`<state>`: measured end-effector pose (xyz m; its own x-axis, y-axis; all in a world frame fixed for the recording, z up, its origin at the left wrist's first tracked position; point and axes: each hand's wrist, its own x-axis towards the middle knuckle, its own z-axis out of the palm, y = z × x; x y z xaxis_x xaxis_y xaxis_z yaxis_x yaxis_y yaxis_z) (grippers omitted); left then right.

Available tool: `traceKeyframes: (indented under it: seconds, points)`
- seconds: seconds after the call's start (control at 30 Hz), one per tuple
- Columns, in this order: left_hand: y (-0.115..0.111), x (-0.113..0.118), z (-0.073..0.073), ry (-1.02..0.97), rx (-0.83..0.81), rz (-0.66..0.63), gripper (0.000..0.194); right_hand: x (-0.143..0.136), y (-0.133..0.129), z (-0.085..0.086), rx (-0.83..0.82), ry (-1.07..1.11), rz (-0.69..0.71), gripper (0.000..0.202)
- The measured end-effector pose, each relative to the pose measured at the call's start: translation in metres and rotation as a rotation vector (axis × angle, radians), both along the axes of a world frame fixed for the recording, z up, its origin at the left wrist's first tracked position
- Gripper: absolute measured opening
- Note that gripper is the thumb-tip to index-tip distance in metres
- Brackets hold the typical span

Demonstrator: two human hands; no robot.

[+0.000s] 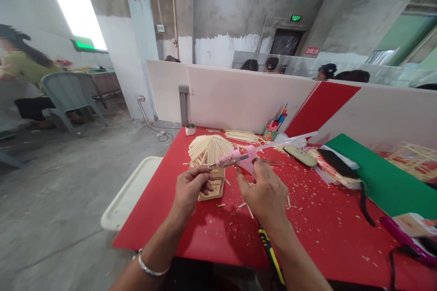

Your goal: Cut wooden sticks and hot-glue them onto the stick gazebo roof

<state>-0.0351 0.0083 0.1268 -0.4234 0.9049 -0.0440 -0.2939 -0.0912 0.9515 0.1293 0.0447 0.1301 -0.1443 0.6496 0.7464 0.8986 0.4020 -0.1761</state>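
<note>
My right hand (266,188) grips a pink hot glue gun (235,156), its nozzle pointing left. A long clear glue stick (290,140) sticks out of its back end. My left hand (194,186) is closed in a pinch right by the nozzle tip; whatever lies between its fingertips is too small to make out. Behind the hands stands a small house model (210,149) of pale wooden sticks, with a fanned, sloping roof. Its lower part (212,188) is partly hidden by my left hand.
Loose sticks (244,136) lie at the back of the red table (164,218), near a tin (190,129) and a pen holder (271,132). A yellow-black tool handle (271,257) crosses the front edge. Scraps litter the tabletop. A white partition (232,100) stands behind; a person sits far left.
</note>
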Motion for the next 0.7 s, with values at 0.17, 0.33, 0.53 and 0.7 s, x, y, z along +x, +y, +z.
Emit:
traceKeyframes:
  seconds: [0.17, 0.33, 0.53, 0.7]
  points:
    - [0.000, 0.000, 0.000, 0.003, 0.002, 0.003, 0.013, 0.001, -0.002, -0.001, 0.026, 0.012, -0.026, 0.031]
    - [-0.001, 0.000, 0.001, 0.008, -0.006, 0.009, 0.013, -0.001, 0.000, -0.001, 0.021, -0.032, -0.027, 0.029]
    - [-0.001, 0.001, 0.001, -0.006, -0.007, 0.000, 0.015, -0.007, 0.009, 0.008, 0.029, -0.015, -0.055, 0.031]
    - [0.000, 0.001, 0.000, -0.013, 0.006, 0.008, 0.014, -0.016, 0.017, 0.013, 0.039, 0.006, -0.084, 0.031]
